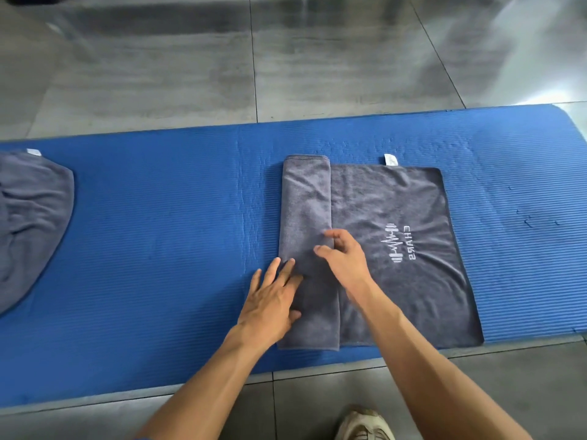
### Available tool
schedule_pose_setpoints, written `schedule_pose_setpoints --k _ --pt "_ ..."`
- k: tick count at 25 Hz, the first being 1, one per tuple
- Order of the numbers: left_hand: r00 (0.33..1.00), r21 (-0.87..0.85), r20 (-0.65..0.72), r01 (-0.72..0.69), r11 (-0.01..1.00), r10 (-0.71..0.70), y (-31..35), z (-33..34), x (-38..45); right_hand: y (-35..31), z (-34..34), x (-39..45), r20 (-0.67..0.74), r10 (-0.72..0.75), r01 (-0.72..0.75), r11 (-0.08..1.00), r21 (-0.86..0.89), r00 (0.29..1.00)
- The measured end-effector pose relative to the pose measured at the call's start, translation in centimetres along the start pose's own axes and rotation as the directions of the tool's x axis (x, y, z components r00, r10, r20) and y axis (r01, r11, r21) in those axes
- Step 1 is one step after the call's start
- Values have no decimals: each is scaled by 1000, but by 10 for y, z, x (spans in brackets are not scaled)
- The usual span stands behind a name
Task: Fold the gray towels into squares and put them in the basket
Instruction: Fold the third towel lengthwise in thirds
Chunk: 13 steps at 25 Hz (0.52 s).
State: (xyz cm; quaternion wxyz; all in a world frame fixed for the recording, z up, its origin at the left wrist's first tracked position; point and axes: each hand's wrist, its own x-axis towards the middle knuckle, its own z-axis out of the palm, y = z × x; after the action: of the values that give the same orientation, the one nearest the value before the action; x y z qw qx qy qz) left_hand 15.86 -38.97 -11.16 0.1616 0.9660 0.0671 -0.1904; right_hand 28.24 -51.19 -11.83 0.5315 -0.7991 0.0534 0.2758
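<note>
The towel (390, 249) lies flat on the right half of the blue mat (158, 249), its left part folded over into a long strip whose free edge runs straight from far to near. The towel's near edge sits just inside the mat's near edge; its far edge, with a small white tag (390, 159), stops well short of the mat's far edge. To the right a band of bare mat remains before the mat's rounded end.

The left hand (271, 301) lies flat on the near part of the strip, fingers straight and slightly spread, the outer ones reaching past the strip's left edge onto the mat. The right hand (344, 258) rests at the strip's free edge, fingers loosely bent with the tips on the cloth; whether they pinch the edge cannot be told.

A wide stretch of bare mat separates this towel from a second towel (31, 227), rumpled, at the left border and cut off by the frame. A shoe (365, 423) stands on the gray tiled floor (158, 74) near the mat's near side.
</note>
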Motion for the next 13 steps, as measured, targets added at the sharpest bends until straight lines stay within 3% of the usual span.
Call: schedule_pose_setpoints --k 3,6,8,10,13 --pt "999 41 22 -34 999 33 3 0 0 -9 5 33 42 -44 46 997 -60 998" --pt "997 46 35 -77 996 75 3 2 3 -6 -2 41 -31 -119 115 989 -88 992" --pt "995 4 -12 -97 995 97 1 2 10 3 -4 35 -101 -221 187 943 -274 970" --pt "990 -61 -90 -110 992 104 -2 -5 22 10 3 25 -108 -417 294 779 -554 902" --pt "987 54 -101 -122 991 127 -7 -13 40 20 18 20 165 -619 521 453 -724 768"
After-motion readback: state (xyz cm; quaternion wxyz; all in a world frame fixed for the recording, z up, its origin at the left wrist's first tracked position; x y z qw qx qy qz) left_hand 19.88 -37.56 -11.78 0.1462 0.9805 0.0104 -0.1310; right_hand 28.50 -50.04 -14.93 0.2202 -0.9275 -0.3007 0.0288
